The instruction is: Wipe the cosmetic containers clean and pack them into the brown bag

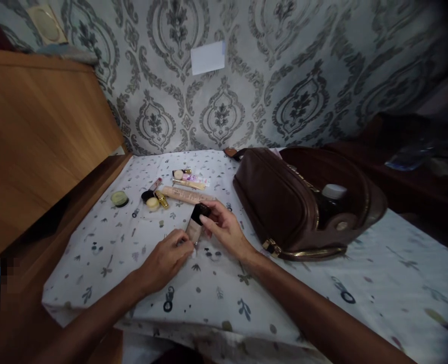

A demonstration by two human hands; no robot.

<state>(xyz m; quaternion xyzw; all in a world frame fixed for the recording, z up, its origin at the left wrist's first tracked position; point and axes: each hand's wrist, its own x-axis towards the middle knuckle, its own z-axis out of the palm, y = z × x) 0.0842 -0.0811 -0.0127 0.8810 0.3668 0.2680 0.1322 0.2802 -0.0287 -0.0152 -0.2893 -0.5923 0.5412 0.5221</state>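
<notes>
A foundation bottle (194, 230) with a black cap (200, 213) is tilted between my two hands above the printed cloth. My right hand (226, 227) grips it at the cap, thumb across the front. The fingers of my left hand (168, 255) are curled at the bottle's lower end and close on it. Just beyond lies a long beige tube (188, 195). Left of that are a gold lipstick tube (162, 199), a small round yellow container (152, 203) and a dark round item (147, 196). A green-lidded jar (119, 198) sits farther left.
A brown leather bag (277, 202) stands unzipped on the right, a white-capped bottle (333, 194) inside it. Several small cosmetics, among them a slim gold tube (189, 184), lie toward the wall. A wooden cabinet (45, 106) borders the left side. Patterned wallpaper (221, 111) rises behind.
</notes>
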